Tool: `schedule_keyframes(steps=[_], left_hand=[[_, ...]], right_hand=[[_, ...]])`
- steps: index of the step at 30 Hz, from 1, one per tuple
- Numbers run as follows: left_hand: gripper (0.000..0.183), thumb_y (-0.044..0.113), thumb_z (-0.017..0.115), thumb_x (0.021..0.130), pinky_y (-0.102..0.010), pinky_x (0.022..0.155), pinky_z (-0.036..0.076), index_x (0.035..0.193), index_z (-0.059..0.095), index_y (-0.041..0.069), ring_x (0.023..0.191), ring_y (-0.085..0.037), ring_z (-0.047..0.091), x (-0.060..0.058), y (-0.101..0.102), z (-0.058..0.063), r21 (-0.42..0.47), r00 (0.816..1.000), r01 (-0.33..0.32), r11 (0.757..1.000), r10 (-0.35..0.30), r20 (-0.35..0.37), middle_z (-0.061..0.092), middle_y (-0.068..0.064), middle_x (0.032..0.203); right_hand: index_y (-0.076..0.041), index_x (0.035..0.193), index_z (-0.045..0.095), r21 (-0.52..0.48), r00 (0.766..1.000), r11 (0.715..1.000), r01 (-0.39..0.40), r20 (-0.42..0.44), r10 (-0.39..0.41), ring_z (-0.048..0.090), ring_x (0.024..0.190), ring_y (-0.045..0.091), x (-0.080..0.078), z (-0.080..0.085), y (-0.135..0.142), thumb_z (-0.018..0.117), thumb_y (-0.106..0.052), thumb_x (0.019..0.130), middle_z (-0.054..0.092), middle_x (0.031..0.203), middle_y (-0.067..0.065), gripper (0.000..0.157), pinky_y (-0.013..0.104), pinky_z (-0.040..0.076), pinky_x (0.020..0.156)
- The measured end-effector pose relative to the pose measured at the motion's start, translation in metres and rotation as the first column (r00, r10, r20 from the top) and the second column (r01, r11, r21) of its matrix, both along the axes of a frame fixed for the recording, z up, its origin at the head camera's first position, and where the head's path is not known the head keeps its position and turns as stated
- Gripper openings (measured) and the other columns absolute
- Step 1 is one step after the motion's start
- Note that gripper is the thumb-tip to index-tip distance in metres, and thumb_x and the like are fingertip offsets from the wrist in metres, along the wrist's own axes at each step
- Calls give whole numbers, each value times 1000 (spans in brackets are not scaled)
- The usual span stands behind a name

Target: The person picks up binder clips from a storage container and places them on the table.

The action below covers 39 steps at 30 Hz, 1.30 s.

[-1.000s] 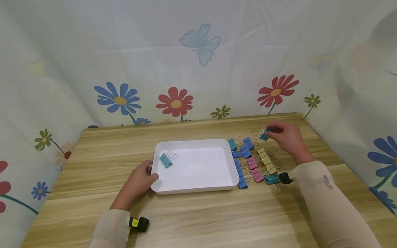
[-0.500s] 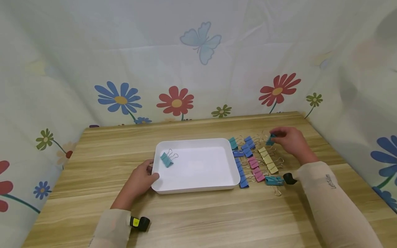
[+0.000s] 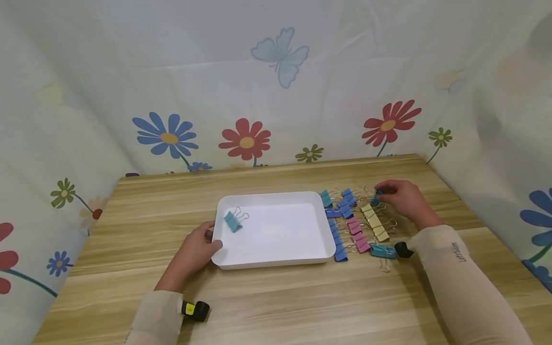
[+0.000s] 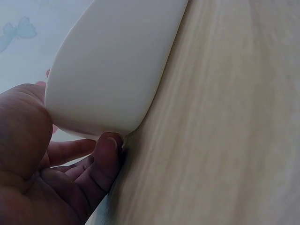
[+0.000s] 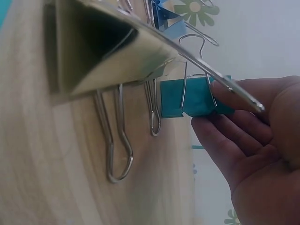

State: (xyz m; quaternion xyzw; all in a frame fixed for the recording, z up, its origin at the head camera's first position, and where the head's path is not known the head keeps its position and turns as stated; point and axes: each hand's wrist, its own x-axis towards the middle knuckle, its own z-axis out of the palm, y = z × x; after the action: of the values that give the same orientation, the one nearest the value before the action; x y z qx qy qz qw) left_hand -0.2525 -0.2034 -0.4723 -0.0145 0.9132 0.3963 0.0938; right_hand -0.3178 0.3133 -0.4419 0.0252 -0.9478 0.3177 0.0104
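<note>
The white tray point(image 3: 276, 237) lies on the table, with one teal binder clip point(image 3: 233, 222) inside near its left end. My left hand point(image 3: 196, 249) grips the tray's left side, thumb at the rim; the left wrist view shows fingertips against the outer wall point(image 4: 112, 61). To the right of the tray, my right hand point(image 3: 405, 200) pinches another teal binder clip point(image 5: 197, 96) between thumb and fingers. That clip is at the far end of the yellow binder clips point(image 3: 375, 223). In the right wrist view a yellow clip partly blocks the foreground.
Beside the tray's right edge stand blue binder clips point(image 3: 338, 241) and pink binder clips point(image 3: 358, 235) in rows. A teal clip point(image 3: 325, 198) sits at the back, and another teal clip point(image 3: 383, 251) lies in front. A flowered curtain point(image 3: 276, 96) surrounds the wooden table point(image 3: 276, 302).
My right hand has moved slightly right and toward me, lowering its teal binder clip to the end of the yellow ones. My left hand keeps its grip on the tray.
</note>
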Motion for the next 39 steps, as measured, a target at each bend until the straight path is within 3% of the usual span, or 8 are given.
schedule_keyframes(steps=[12, 20, 30, 39], left_hand=[[62, 19, 57, 87, -37, 84, 53, 145, 39, 5, 100, -25, 60, 1, 1, 1, -6, 1000, 3, 1000, -3, -6, 62, -16, 116], [62, 19, 57, 87, -36, 82, 53, 145, 38, 5, 100, -25, 60, 1, 1, 1, -6, 1000, 0, 1000, 0, 1, 62, -17, 117], [62, 20, 57, 87, -37, 83, 53, 145, 39, 5, 100, -26, 60, 1, 0, 1, -12, 1000, 6, 1000, -6, 1, 62, -17, 116], [63, 20, 57, 87, -38, 83, 53, 145, 38, 4, 99, -26, 60, 0, 0, 0, -11, 1000, 14, 1000, -14, -5, 63, -17, 117]], right_hand=[[0, 126, 58, -11, 1000, 1000, -4, 0, 4, 59, 109, 39, 0, -2, 0, 59, -13, 94, 62, 121, 24, 34, 52, 49, 89], [1, 130, 55, -28, 999, 999, -18, 33, 19, 57, 115, 42, 3, 1, 1, 59, -12, 95, 57, 129, 26, 38, 54, 48, 92], [2, 131, 52, -9, 1000, 1000, -27, -8, 27, 54, 119, 45, 12, 16, 2, 54, -13, 97, 54, 133, 27, 37, 57, 46, 94], [-4, 135, 51, 38, 999, 999, -20, -48, 22, 48, 126, 45, 20, 32, -14, 54, -24, 98, 51, 137, 25, 42, 59, 44, 96]])
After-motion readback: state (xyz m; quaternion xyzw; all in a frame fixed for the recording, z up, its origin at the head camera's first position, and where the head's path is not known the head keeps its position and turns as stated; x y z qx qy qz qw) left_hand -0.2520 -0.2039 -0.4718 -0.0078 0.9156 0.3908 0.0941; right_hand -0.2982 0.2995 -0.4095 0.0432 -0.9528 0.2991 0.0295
